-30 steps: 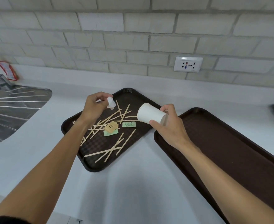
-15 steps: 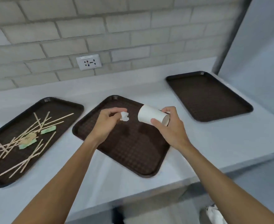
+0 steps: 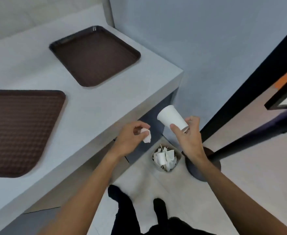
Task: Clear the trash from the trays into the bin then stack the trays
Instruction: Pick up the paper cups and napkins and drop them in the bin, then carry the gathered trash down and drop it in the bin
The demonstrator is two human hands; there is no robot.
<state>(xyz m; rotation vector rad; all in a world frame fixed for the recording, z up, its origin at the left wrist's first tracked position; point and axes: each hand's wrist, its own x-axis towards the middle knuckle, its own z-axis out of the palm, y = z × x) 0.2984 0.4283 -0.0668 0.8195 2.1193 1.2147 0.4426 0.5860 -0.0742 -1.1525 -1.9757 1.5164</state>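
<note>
Looking straight down past the end of a grey counter (image 3: 92, 106) here. Left hand (image 3: 130, 138) out in front, fingertips pinched around a small crumpled white paper wad (image 3: 147, 138), held in the air just past the counter's edge and a bit up and left of the bin in frame. Right hand (image 3: 189, 133) wrapped around the base end of a white paper cup (image 3: 172, 118), thumb on the near side and fingers behind, cup tipped over so the wide end points up-left (can't see inside it from this angle). Both hands clear of the counter, neither touching the other. Down on the pale floor between the two forearms: a small bin (image 3: 177, 164), already stuffed with white cups, crumpled paper and what looks like a thin wooden stick or two. Up on the counter, two dark brown trays, well apart and not stacked: far tray (image 3: 95, 55) near the back wall, nothing on it, and near tray (image 3: 20, 131) cut off by the left edge, visible part bare. Round dark base of a black post (image 3: 202, 165) just right of the bin, partly behind the right forearm. Dark trouser legs and shoes at the bottom of the frame, kinda blurry.
</note>
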